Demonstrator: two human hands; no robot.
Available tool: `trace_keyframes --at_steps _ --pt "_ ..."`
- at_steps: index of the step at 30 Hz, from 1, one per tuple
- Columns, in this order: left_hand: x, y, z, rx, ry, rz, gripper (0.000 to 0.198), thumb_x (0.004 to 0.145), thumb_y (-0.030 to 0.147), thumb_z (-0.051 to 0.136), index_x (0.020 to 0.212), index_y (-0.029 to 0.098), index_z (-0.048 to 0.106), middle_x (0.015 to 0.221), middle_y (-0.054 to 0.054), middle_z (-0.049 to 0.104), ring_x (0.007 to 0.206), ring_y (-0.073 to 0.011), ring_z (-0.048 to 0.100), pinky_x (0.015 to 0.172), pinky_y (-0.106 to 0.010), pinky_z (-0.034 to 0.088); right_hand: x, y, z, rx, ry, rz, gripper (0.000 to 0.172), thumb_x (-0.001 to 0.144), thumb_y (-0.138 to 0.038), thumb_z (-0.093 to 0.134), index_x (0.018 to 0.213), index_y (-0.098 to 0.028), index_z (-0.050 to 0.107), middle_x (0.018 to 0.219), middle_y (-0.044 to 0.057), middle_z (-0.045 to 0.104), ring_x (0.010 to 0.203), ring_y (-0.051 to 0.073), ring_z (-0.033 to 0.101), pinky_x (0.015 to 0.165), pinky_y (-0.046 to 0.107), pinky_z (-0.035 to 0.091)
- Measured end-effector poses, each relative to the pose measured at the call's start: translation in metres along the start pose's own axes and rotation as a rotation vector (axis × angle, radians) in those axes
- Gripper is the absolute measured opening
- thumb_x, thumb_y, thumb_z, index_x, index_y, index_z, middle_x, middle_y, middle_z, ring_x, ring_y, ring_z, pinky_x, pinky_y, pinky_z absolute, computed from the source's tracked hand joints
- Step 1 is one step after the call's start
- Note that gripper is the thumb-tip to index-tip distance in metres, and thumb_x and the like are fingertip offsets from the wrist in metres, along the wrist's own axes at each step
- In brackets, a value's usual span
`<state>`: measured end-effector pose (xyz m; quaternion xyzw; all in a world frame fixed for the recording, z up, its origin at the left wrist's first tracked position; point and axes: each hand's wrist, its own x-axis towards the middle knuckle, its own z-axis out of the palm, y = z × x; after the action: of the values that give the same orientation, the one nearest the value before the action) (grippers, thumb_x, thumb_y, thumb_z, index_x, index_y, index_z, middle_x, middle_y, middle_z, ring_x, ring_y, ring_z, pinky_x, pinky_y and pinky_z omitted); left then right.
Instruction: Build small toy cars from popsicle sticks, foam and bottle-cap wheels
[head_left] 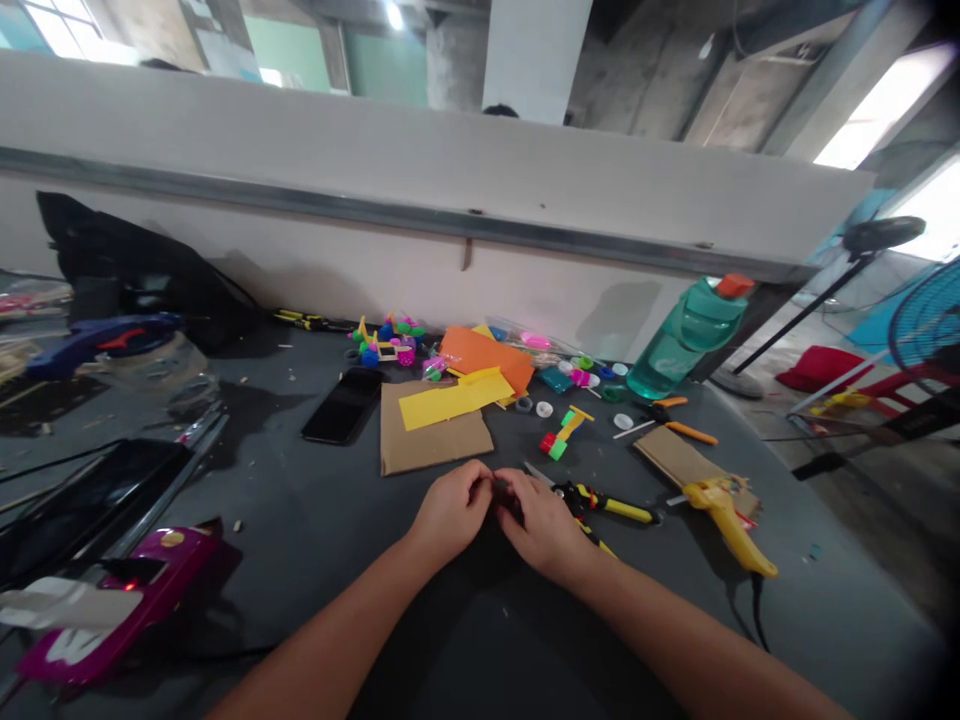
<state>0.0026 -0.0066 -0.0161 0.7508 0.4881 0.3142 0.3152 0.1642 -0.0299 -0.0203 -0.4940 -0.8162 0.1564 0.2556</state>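
Note:
My left hand (450, 510) and my right hand (541, 522) meet over the dark table (330, 540), fingers pinched together around a small dark piece (501, 490) that I cannot make out. Just behind them lies a brown cardboard sheet (431, 440) with yellow foam strips (454, 398) on it. Yellow-handled scissors (600, 500) lie right beside my right hand.
A yellow glue gun (727, 515) lies right of the scissors on cardboard. A black phone (345, 403), orange foam (487, 355), several small colourful caps and toys, and a green bottle (686, 335) sit further back. A magenta glue gun (120, 610) rests at the left.

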Motion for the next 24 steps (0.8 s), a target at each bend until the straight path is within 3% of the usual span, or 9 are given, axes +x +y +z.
trace_keyframes --at_steps 7,17,24 --pt "0.0009 0.0014 -0.0073 0.133 -0.045 0.006 0.036 0.090 0.035 0.032 0.061 0.020 0.046 0.051 0.002 0.051 0.051 -0.0131 0.049 0.051 -0.023 0.031 0.0028 -0.0011 0.0054 -0.185 -0.050 -0.103 0.017 0.079 -0.015 0.050 0.096 -0.015 0.053 0.089 0.008 0.058 0.085 0.022 0.053 0.077 0.035 0.045" --pt "0.0033 -0.0012 -0.0072 0.064 -0.039 0.021 0.026 0.087 0.035 0.041 0.074 0.019 0.057 0.068 0.000 0.060 0.063 -0.0142 0.055 0.057 -0.023 0.037 0.0046 -0.0025 0.0029 -0.225 -0.093 -0.101 0.016 0.080 -0.017 0.051 0.095 -0.015 0.054 0.088 0.007 0.056 0.083 0.021 0.051 0.074 0.034 0.044" --pt "0.0053 -0.0038 -0.0058 0.067 -0.040 0.022 0.026 0.087 0.035 0.040 0.072 0.020 0.055 0.064 0.001 0.058 0.061 -0.0137 0.054 0.055 -0.023 0.036 0.0048 -0.0026 0.0027 -0.256 -0.117 -0.110 0.019 0.080 -0.019 0.051 0.098 -0.014 0.055 0.090 0.008 0.057 0.084 0.021 0.051 0.075 0.033 0.044"
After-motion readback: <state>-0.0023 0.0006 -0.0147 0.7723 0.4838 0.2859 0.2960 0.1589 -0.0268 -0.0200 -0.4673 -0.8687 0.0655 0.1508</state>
